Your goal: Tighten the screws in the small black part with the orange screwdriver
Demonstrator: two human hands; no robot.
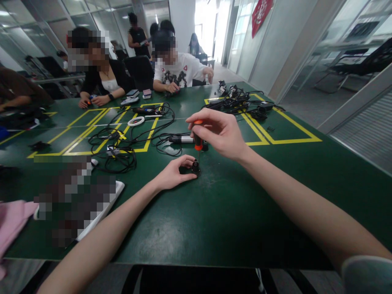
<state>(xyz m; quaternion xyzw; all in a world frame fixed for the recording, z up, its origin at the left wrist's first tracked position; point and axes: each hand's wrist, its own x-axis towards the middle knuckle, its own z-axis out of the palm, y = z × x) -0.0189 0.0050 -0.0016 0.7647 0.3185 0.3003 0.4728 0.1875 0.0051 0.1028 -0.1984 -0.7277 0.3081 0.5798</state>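
Observation:
My right hand point(219, 132) is closed round a small screwdriver point(198, 141) with an orange and black handle, held upright with its tip pointing down. Just below the tip sits a small black part point(195, 166) on the green table point(232, 212). My left hand point(173, 173) lies on the table with its fingers curled round that black part, holding it in place.
Tangled black cables point(122, 151), a white ring point(136, 121) and a black and silver tool point(180, 139) lie beyond my hands inside yellow tape lines. More cables and adapters point(239, 100) sit at the far right. A white tray point(113, 196) is at left. Two people sit across the table.

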